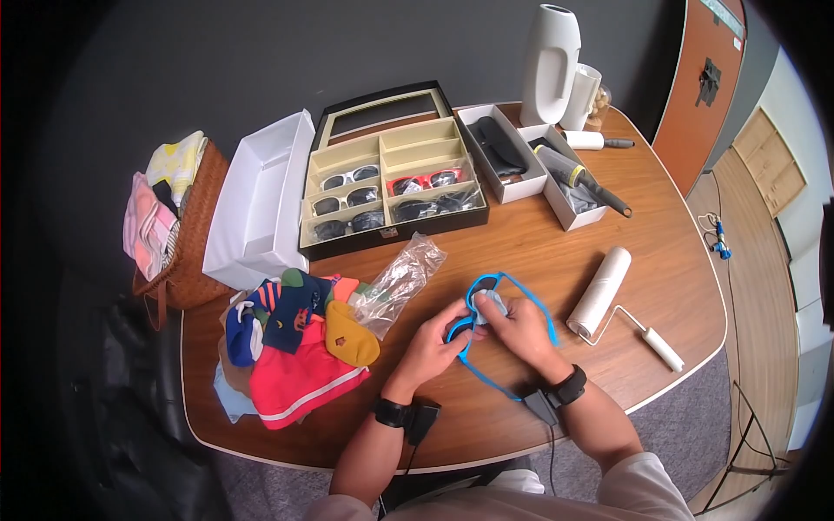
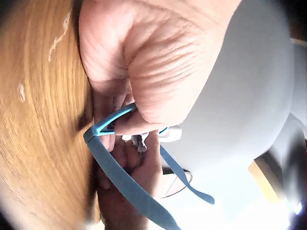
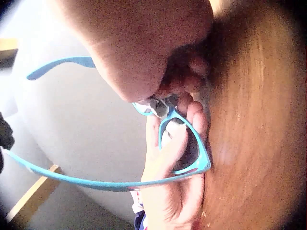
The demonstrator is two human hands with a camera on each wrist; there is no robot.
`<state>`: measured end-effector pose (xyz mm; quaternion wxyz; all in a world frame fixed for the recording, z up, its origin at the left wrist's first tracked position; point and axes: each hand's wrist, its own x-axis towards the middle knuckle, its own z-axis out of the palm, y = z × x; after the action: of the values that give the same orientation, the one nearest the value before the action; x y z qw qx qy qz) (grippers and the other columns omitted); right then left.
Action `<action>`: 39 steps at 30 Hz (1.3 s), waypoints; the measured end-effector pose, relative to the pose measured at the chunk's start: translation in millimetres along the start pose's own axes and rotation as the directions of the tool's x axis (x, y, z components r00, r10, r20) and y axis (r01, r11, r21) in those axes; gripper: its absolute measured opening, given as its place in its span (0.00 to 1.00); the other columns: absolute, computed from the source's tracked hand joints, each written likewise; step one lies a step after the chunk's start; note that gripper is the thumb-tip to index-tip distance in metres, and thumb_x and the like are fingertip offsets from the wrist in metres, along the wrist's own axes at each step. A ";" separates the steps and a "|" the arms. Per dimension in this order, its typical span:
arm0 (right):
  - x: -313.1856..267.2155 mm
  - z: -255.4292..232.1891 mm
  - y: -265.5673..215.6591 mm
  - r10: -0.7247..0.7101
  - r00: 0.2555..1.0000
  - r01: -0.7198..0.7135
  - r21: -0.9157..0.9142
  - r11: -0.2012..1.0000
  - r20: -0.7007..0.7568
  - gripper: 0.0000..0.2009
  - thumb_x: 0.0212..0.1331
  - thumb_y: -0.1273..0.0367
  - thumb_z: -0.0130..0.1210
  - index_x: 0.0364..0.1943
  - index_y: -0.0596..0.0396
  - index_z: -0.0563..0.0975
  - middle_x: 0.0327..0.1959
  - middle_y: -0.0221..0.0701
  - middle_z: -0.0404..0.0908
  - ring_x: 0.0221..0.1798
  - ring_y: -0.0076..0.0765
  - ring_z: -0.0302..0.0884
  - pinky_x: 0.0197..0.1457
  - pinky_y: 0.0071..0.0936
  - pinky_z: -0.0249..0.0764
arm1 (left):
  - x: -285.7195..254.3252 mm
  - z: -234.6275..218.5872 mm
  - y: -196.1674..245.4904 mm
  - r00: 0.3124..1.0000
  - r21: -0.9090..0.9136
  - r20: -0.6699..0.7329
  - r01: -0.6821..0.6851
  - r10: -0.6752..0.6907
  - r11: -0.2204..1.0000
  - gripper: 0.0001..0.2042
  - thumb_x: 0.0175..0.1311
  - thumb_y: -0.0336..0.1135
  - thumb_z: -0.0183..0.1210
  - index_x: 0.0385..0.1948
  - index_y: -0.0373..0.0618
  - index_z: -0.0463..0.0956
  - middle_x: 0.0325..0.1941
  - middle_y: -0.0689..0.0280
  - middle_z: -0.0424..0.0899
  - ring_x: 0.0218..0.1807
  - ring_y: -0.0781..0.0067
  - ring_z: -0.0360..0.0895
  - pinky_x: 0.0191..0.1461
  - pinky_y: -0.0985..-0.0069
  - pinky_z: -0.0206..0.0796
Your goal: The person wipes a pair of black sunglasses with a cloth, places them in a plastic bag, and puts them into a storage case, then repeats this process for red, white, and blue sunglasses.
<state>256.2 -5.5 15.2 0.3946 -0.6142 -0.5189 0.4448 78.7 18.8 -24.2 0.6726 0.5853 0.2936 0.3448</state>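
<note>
Bright blue sunglasses (image 1: 483,283) are held over the near middle of the table, their temple arms spread toward the person. My left hand (image 1: 432,346) grips the left side of the frame, its thumb lying across a dark lens in the right wrist view. With thumb and fingers, my right hand (image 1: 525,330) pinches a small pale grey-blue cloth (image 1: 493,302) against the other lens, near the nose bridge. That lens is mostly hidden by the cloth and fingers. In the left wrist view one blue temple arm (image 2: 122,177) runs close past the camera.
Left of the hands lie a clear plastic bag (image 1: 404,282) and piled socks and clothes (image 1: 300,369). Behind stands a divided case (image 1: 395,233) of sunglasses, beside an open white box (image 1: 261,200). A lint roller (image 1: 601,291) lies right; small boxes (image 1: 521,187) and a white vase (image 1: 549,69) stand behind.
</note>
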 end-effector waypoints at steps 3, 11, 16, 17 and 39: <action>8.1 0.5 21.3 -0.067 0.996 0.066 0.018 0.998 0.056 0.23 0.69 0.55 0.52 0.24 0.61 0.80 0.17 0.27 0.76 0.24 0.17 0.67 0.28 0.23 0.67 | 1.0 -6.5 1.9 1.000 -0.083 0.006 0.024 -0.023 0.996 0.22 0.65 0.18 0.52 0.62 0.32 0.64 0.54 0.57 0.77 0.54 0.68 0.79 0.60 0.70 0.73; 7.7 5.3 15.5 -0.095 0.976 0.098 0.008 0.995 -0.197 0.21 0.68 0.55 0.52 0.31 0.62 0.80 0.17 0.38 0.76 0.23 0.22 0.71 0.28 0.28 0.69 | 0.1 -4.2 13.0 0.996 -0.058 0.043 0.079 -0.076 0.995 0.19 0.66 0.20 0.52 0.59 0.33 0.67 0.51 0.59 0.80 0.50 0.69 0.82 0.56 0.72 0.73; 2.5 0.8 2.8 -0.080 0.984 0.081 0.003 0.997 -0.157 0.20 0.68 0.55 0.53 0.33 0.62 0.80 0.18 0.37 0.76 0.23 0.21 0.69 0.28 0.28 0.68 | -1.7 -3.9 14.8 0.994 -0.025 0.057 0.098 -0.097 0.995 0.16 0.66 0.21 0.52 0.56 0.33 0.69 0.50 0.59 0.80 0.47 0.70 0.82 0.54 0.73 0.73; 2.9 1.4 6.1 -0.101 0.984 0.105 0.023 0.994 -0.145 0.20 0.67 0.55 0.53 0.32 0.62 0.80 0.17 0.37 0.76 0.22 0.21 0.69 0.27 0.28 0.68 | -2.6 -2.9 14.2 0.994 -0.016 0.051 0.097 -0.096 0.995 0.17 0.65 0.21 0.52 0.56 0.33 0.69 0.50 0.60 0.80 0.47 0.70 0.82 0.53 0.73 0.73; 11.1 4.3 28.9 -0.080 0.991 0.089 0.079 0.993 -0.106 0.19 0.65 0.56 0.57 0.28 0.59 0.81 0.15 0.31 0.75 0.21 0.18 0.66 0.25 0.26 0.65 | -1.5 -2.0 14.0 0.996 -0.041 0.034 0.080 -0.079 0.996 0.17 0.65 0.22 0.54 0.57 0.33 0.69 0.49 0.60 0.81 0.45 0.72 0.81 0.51 0.74 0.73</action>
<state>261.1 1.2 -14.9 0.4647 -0.5967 -0.5042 0.4168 74.5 19.8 -10.6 0.7027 0.5644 0.2981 0.3143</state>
